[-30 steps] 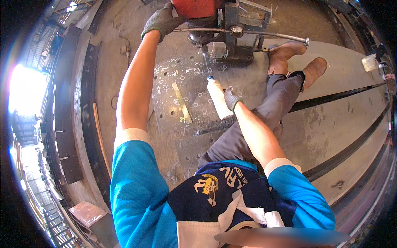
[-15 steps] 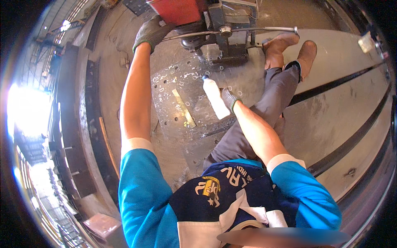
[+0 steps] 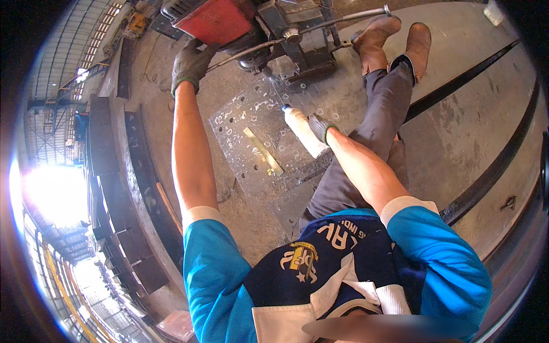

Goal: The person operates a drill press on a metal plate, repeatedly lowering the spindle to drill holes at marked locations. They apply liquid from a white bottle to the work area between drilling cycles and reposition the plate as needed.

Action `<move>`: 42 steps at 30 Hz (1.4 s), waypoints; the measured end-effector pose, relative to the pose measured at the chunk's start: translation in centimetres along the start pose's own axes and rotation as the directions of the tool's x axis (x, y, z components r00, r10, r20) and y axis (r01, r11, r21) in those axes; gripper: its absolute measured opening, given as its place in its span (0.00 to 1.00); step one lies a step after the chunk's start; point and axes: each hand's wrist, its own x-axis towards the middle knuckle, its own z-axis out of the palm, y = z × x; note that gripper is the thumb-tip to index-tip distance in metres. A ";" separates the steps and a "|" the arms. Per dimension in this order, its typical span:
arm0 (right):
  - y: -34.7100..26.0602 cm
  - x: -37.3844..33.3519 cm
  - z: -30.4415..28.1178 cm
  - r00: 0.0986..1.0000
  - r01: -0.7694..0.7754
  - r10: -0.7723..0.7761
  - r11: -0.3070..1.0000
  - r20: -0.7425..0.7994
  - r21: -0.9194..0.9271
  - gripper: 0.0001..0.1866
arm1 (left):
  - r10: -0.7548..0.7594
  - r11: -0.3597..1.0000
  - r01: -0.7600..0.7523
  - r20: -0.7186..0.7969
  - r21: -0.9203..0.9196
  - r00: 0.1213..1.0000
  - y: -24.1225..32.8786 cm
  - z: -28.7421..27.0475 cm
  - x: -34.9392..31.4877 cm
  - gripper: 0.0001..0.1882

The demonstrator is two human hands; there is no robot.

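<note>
My left hand (image 3: pixel 193 67), in a dark knit glove, is closed around the left end of a long metal lever bar (image 3: pixel 251 50), beside the machine's red housing (image 3: pixel 216 26). That housing partly hides its fingers. My right hand (image 3: pixel 322 127), also gloved, grips a whitish plastic squeeze bottle (image 3: pixel 306 132). The bottle is tilted, its blue-capped tip toward the foot of the drilling machine (image 3: pixel 293 35). Beneath the bottle lies a dark steel plate (image 3: pixel 237 151) with several holes and chalk circles. A flat brass-coloured strip (image 3: pixel 263 151) rests on it.
My outstretched leg (image 3: pixel 377 114) and brown boots (image 3: pixel 372 46) lie right of the machine. Dark steel strips (image 3: pixel 463 80) run across the large plate at right. Long steel beams (image 3: pixel 151 166) stand along the left. A pale block (image 3: pixel 493 12) sits at the far right.
The whole view has shifted and tilted slightly, showing more of the machine's left side. Both hands keep their holds, and the bottle stays aimed at the machine's foot.
</note>
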 end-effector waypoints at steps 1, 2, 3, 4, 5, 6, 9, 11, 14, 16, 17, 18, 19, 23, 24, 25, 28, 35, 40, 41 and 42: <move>-0.2 0.3 0.2 0.996 -0.029 0.029 1.000 0.079 -0.001 0.18 | -0.014 1.000 0.014 0.000 -0.004 1.000 0.0 0.0 0.0 0.41; -0.3 0.4 0.1 1.000 0.012 -0.012 0.999 0.002 -0.039 0.18 | -0.033 0.999 0.033 -0.006 0.000 0.999 0.0 0.0 -0.1 0.41; -0.4 0.3 -0.1 1.000 0.014 -0.014 0.999 0.005 -0.050 0.18 | -0.059 0.998 0.059 -0.008 0.013 0.998 0.1 0.0 -0.1 0.41; -0.3 0.1 -0.4 0.999 0.028 -0.021 0.989 0.047 -0.144 0.18 | -0.050 0.999 0.051 -0.014 0.003 0.999 0.1 0.0 -0.1 0.41; -0.2 -0.2 -0.7 1.000 0.026 -0.026 0.996 0.003 -0.081 0.18 | -0.048 0.999 0.048 -0.016 0.001 0.999 0.1 0.0 -0.2 0.41; -0.1 -0.4 -1.1 0.999 0.032 -0.031 0.995 0.005 -0.094 0.18 | -0.046 0.999 0.046 -0.017 0.000 0.999 0.2 0.0 -0.2 0.41; 0.3 -0.9 -1.9 0.999 0.045 -0.046 0.992 0.001 -0.121 0.18 | -0.081 0.995 0.082 0.022 -0.049 0.996 0.2 -0.2 -0.3 0.40; 0.2 -0.8 -2.1 0.999 0.050 -0.050 0.989 0.006 -0.142 0.19 | -0.030 0.999 0.030 -0.011 -0.026 0.999 0.2 -0.3 -0.4 0.39; 0.0 -0.3 -1.3 0.999 0.050 -0.046 0.983 0.027 -0.174 0.19 | -0.004 1.000 0.004 -0.010 -0.003 1.000 0.2 -0.4 -0.4 0.39; 0.0 0.0 -0.1 1.000 0.022 -0.022 0.992 0.008 -0.126 0.19 | -0.025 1.000 0.025 0.008 -0.011 1.000 0.4 -0.5 -0.4 0.39; 0.0 0.2 0.6 1.000 -0.014 0.015 0.999 0.027 -0.040 0.19 | -0.046 0.999 0.047 0.017 -0.022 0.999 0.4 -0.5 -0.4 0.39; 0.0 0.4 1.1 0.998 -0.052 0.049 0.998 0.048 0.045 0.19 | -0.067 0.997 0.068 0.027 -0.034 0.997 0.5 -0.6 -0.4 0.38; 0.2 0.4 1.7 0.994 -0.091 0.083 0.988 0.072 0.128 0.20 | -0.080 0.995 0.081 0.032 -0.052 0.996 0.6 -0.6 -0.5 0.38; 1.0 -0.7 1.2 0.988 -0.124 0.105 0.976 0.115 0.180 0.20 | -0.107 0.989 0.110 0.032 -0.103 0.994 0.7 -0.6 -0.8 0.36; 0.5 -0.3 -0.6 0.996 -0.032 0.033 0.999 0.085 -0.016 0.19 | -0.111 0.987 0.113 0.024 -0.112 0.994 0.6 -0.6 -0.8 0.35; 0.4 -0.7 -2.3 0.996 0.062 -0.047 0.974 0.070 -0.219 0.19 | -0.094 0.986 0.095 0.010 -0.135 0.996 0.4 -0.3 -0.8 0.36; 2.1 -5.6 -5.8 0.991 0.106 -0.128 0.937 -0.045 -0.333 0.19 | -0.086 0.978 0.079 -0.027 -0.192 0.996 -0.6 0.3 -0.6 0.39; 2.7 -7.1 -8.8 0.997 0.067 -0.073 0.949 -0.009 -0.308 0.21 | -0.069 0.988 0.066 -0.016 -0.138 0.997 -1.4 0.3 -0.5 0.40; 3.0 -8.0 -8.9 0.983 0.180 -0.173 0.886 0.055 -0.428 0.18 | -0.131 0.979 0.128 -0.005 -0.160 0.991 1.9 -2.0 -2.7 0.39; 3.0 -8.1 -9.0 0.984 0.180 -0.169 0.890 0.063 -0.419 0.20 | -0.172 0.970 0.167 -0.016 -0.179 0.985 2.6 -2.6 -3.3 0.40; 2.9 -8.0 -9.2 0.983 0.185 -0.161 0.898 0.094 -0.399 0.23 | -0.183 0.959 0.185 0.031 -0.213 0.983 3.2 -3.3 -3.7 0.39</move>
